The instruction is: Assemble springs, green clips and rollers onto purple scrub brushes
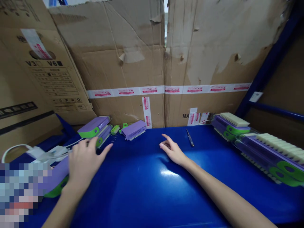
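Note:
My left hand [83, 161] is at the left, its thumb spread from the fingers. Its fingertips are beside a stack of purple-and-green plastic units [91, 126]; whether they touch is unclear. Another purple-and-green unit [58, 174] lies partly behind this hand. My right hand [172, 148] is low over the middle of the blue table [142, 190], index finger extended, other fingers loosely curled, with nothing seen in it. Right of it lies a small screwdriver [190, 138]. Farther back are a purple housing [134, 129], a small green part [115, 129] and several tiny screws [114, 138].
At the right, more purple-and-green units [261, 155] with cream ridged strips are stacked. White adapters with cables [47, 153] lie at the left. Cardboard sheets [125, 69] wall the back and left. A blue metal post [268, 60] slants up at the right.

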`<state>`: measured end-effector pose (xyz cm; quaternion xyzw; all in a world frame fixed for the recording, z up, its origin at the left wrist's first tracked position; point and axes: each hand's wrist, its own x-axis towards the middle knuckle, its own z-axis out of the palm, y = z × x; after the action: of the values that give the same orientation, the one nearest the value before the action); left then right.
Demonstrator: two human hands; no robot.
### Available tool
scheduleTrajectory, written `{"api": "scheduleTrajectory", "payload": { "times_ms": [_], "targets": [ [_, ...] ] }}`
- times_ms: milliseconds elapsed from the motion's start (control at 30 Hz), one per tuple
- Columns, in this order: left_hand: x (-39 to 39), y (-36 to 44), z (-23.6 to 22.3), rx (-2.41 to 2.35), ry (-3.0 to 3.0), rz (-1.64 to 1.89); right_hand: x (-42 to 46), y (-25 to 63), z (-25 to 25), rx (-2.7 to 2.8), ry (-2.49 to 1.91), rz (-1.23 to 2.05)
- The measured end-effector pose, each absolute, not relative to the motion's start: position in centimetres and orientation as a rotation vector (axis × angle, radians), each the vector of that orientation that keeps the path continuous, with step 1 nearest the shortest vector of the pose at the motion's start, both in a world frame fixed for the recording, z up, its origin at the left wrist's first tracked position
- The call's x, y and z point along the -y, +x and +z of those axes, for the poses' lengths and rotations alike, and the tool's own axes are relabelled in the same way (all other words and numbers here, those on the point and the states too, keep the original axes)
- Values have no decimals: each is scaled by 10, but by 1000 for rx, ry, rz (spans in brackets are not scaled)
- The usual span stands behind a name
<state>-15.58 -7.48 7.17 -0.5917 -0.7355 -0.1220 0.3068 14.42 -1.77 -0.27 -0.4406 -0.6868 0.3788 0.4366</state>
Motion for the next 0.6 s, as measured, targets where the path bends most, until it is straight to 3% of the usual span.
{"api": "scheduleTrajectory", "payload": {
  "times_ms": [367, 600],
  "targets": [
    [-21, -95, 31, 1657, -1995, -371, 16, 144, -2, 1709, -1083, 927],
    [-25, -51, 27, 1635, -2111, -456, 14, 144, -3, 1692, -1064, 900]
  ]
}}
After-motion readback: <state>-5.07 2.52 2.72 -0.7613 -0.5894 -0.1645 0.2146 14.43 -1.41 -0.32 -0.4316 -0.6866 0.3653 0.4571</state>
